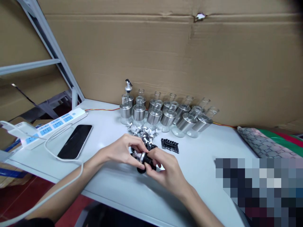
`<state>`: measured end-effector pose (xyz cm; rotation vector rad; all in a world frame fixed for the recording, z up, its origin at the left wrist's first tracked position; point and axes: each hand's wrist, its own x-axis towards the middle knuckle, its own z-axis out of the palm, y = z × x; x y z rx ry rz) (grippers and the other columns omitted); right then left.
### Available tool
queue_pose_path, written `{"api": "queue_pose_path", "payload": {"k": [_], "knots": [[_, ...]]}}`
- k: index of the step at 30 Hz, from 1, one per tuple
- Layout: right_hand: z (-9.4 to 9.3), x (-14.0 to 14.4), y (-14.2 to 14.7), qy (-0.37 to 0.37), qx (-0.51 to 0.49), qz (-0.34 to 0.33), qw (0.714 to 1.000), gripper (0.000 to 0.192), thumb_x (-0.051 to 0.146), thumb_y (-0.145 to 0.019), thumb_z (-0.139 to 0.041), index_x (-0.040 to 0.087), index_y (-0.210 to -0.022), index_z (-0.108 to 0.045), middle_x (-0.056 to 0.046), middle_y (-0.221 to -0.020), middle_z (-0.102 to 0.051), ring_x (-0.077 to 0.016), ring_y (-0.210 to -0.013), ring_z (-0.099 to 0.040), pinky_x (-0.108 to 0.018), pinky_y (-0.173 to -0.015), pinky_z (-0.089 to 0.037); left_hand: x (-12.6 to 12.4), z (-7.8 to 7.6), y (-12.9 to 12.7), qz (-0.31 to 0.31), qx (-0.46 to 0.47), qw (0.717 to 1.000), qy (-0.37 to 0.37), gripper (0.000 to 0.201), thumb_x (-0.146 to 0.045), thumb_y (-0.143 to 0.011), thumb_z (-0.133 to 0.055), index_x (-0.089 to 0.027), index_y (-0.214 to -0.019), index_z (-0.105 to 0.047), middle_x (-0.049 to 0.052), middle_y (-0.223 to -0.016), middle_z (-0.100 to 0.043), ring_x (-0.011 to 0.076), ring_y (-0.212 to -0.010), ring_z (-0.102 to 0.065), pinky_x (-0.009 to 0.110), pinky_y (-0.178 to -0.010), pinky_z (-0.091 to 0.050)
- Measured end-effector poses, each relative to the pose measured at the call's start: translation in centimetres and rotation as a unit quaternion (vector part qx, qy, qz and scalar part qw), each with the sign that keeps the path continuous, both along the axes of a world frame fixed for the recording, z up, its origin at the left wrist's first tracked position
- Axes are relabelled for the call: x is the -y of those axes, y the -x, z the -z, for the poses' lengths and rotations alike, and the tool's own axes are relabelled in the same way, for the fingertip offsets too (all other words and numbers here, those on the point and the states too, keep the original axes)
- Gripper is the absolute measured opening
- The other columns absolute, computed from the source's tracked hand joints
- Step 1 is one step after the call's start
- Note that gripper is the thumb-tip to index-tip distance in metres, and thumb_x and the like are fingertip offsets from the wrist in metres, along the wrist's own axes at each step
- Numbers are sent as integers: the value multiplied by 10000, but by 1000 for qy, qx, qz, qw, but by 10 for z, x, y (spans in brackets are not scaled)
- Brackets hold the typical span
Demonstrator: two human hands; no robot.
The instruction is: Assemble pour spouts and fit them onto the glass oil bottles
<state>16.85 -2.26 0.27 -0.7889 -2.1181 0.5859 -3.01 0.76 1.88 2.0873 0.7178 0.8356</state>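
Between my two hands, over the front half of the table, is a bottle pourer [143,157] with a silver collar and a ribbed black stopper. My left hand [125,149] pinches its silver end with thumb and fingers. The fingers of my right hand [165,165] close around the black stopper end. Just beyond my fingers lies a pile of silver pourer tops [144,132] and round black parts. Small black strips [169,145] lie in a row to the right of that pile. Part of the pourer is covered by my fingers.
Two rows of glass bottles with metal bands [155,116] stand at the back, one topped with a pourer [128,85]. At left lie a phone [76,141], a power strip [56,124] and a white cable [81,170] crossing my left forearm. Patterned material [267,143] lies at right.
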Motion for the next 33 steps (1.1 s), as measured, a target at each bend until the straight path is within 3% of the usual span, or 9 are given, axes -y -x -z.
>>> {"api": "queue_pose_path", "payload": {"k": [5,10,16,19,22,25,27,29,33], "knots": [[-1,0,-2,-65,26,-26,997,104,113,-840,-516,188,-792,-570,-71,-793,-653,-144,-674,-585,-234,-587,-447,-1,2,2,-7,-20,998,53,341,-304,-577,-841,-114,-825,-703,53,-758,-691,120,-669,-605,216,-626,-513],[-3,0,-2,-161,63,-12,985,141,96,-858,-500,182,-771,-571,-71,-745,-653,-142,-625,-545,-250,-547,-413,-1,0,3,-12,-21,997,71,341,-308,-581,-840,-116,-829,-704,49,-756,-687,124,-683,-607,216,-632,-510],[-3,5,-2,-260,85,-3,962,154,56,-860,-509,190,-908,-568,-77,-826,-685,-154,-675,-550,-288,-598,-413,0,-4,5,0,-4,995,98,331,-280,-561,-850,-116,-804,-697,37,-754,-682,108,-660,-598,206,-628,-519],[-3,1,-5,-186,59,-11,981,166,75,-873,-488,209,-932,-566,-74,-863,-671,-160,-743,-584,-282,-630,-446,-1,-3,2,-11,2,998,64,321,-262,-596,-836,-114,-841,-691,49,-776,-693,117,-671,-617,211,-625,-522],[-4,-6,-11,-37,0,2,999,160,128,-856,-542,222,-985,-553,-74,-974,-639,-175,-899,-597,-295,-751,-486,-2,1,-4,-45,34,997,-60,299,-233,-677,-791,-115,-925,-673,87,-885,-704,153,-794,-656,253,-705,-545],[-8,-11,-16,93,-53,57,993,172,251,-848,-578,217,-1010,-533,-63,-965,-620,-174,-854,-593,-296,-733,-489,-2,5,-10,-83,65,977,-185,265,-217,-744,-743,-131,-976,-647,104,-963,-688,174,-906,-662,298,-786,-561],[-12,-14,-15,164,-51,56,984,141,317,-863,-554,210,-954,-541,-40,-885,-624,-160,-780,-585,-279,-686,-475,-1,7,-12,-105,72,966,-227,238,-215,-779,-710,-142,-993,-635,103,-972,-677,167,-916,-662,284,-759,-573],[-16,-18,-10,206,-23,35,978,165,367,-868,-537,202,-867,-550,-20,-794,-617,-151,-722,-569,-268,-649,-453,-1,9,-12,-118,73,956,-259,217,-207,-809,-677,-148,-1011,-625,101,-979,-669,163,-933,-659,276,-754,-579],[-18,-28,1,218,-1,32,975,250,414,-889,-480,194,-785,-539,-5,-690,-594,-138,-625,-525,-262,-590,-414,-3,13,-9,-129,42,939,-317,206,-156,-830,-637,-144,-1034,-611,103,-994,-665,164,-963,-653,292,-818,-573]]}}
